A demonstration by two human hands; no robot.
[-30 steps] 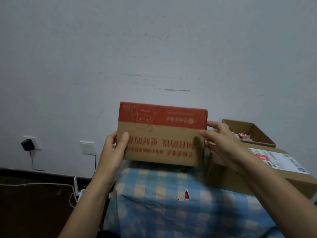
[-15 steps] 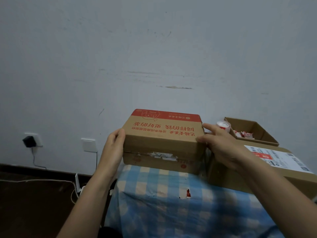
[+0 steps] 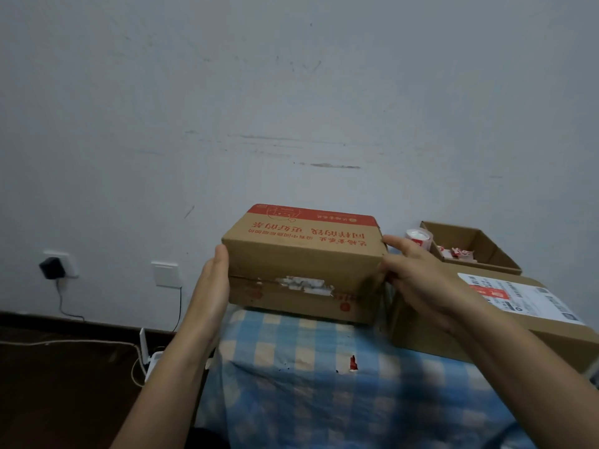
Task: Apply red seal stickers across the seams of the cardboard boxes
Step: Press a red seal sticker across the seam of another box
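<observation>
Both arms reach forward: the left hand (image 3: 212,288) lies flat-palmed against the left end of the cardboard box (image 3: 303,264), the right hand (image 3: 418,277) curls its grip round the right end. The box sits on the checked desk (image 3: 324,377); its seam is ragged, its printing upside down.

Blue-and-cream checked cloth (image 3: 324,400) with a small tear showing red. Pale grey scuffed wall (image 3: 291,92) behind. Black plug adapter (image 3: 51,268) in a white socket; blank white wall plate (image 3: 167,274) beside it. White cables on dark floor (image 3: 48,384).
</observation>
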